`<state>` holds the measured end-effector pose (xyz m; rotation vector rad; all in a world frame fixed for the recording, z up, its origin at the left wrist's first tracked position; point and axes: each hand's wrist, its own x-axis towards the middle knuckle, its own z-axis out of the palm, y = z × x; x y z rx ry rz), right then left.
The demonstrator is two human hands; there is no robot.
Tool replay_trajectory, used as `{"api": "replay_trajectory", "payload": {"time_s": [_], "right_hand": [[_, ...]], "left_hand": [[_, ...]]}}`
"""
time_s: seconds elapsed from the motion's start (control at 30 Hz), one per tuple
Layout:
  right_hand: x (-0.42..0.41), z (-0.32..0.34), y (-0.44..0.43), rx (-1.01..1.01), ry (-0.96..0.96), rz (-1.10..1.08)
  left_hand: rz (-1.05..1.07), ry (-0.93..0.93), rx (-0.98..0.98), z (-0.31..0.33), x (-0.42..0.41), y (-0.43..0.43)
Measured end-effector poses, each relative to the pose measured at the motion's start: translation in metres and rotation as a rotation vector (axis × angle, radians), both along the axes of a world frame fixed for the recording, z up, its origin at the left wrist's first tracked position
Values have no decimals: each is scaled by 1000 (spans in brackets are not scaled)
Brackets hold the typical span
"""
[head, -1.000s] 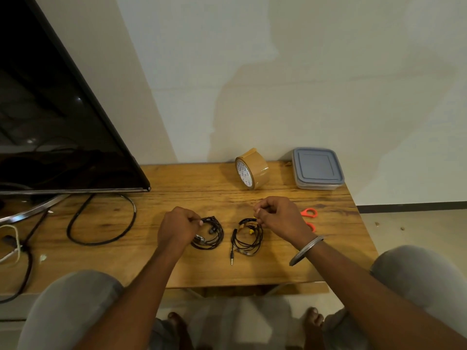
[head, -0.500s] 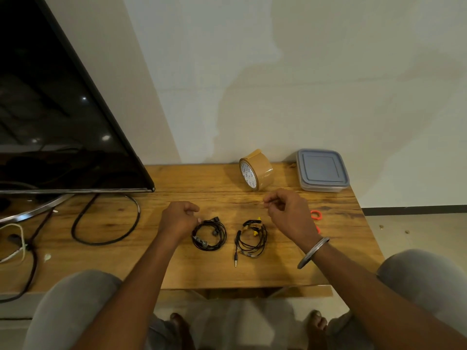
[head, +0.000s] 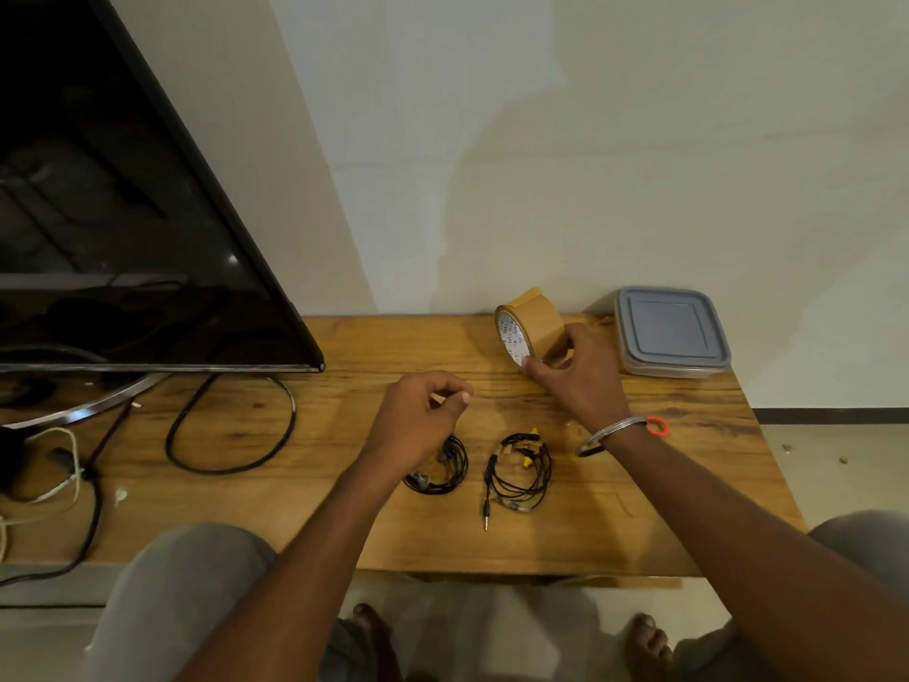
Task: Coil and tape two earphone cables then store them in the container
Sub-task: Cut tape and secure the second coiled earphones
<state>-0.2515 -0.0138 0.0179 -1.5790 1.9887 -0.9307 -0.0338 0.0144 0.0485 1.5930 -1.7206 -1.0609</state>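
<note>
A: Gripping the brown tape roll [head: 533, 323] on its edge, the right hand [head: 578, 376] wraps thumb and fingers around it.

B: Left hand [head: 418, 418]?

A: Loosely curled, seemingly empty. Two black wiry earphone coils [head: 519, 472] lie on the wooden table [head: 344, 514]; the lidded square plastic container [head: 671, 332] sits just beside the roll.

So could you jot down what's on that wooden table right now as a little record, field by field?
right hand: closing around the brown packing tape roll, which stands on edge
left hand: loosely curled above the all-black earphone coil, holding nothing
second coil: black earphone coil with yellow tips, plug pointing toward the person
grey-lidded plastic container: shut, back right corner
orange scissor handle: partly hidden behind right wrist
wooden table: also carries a television
</note>
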Motion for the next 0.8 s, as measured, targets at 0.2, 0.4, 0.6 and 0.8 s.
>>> {"api": "replay_trajectory", "payload": {"time_s": [0.2,0.4,0.6,0.8], "right_hand": [[0,13,17,-93,-87,118],[5,39,39,-192,6,354],[7,48,52,-220,111,392],[3,42,64,-186,165,382]], "left_hand": [[89,241,115,9,-8,-4],[203,469,-28,29,-4,-5],[111,270,-220,36,-8,-1],[122,234,-153,33,-16,0]]}}
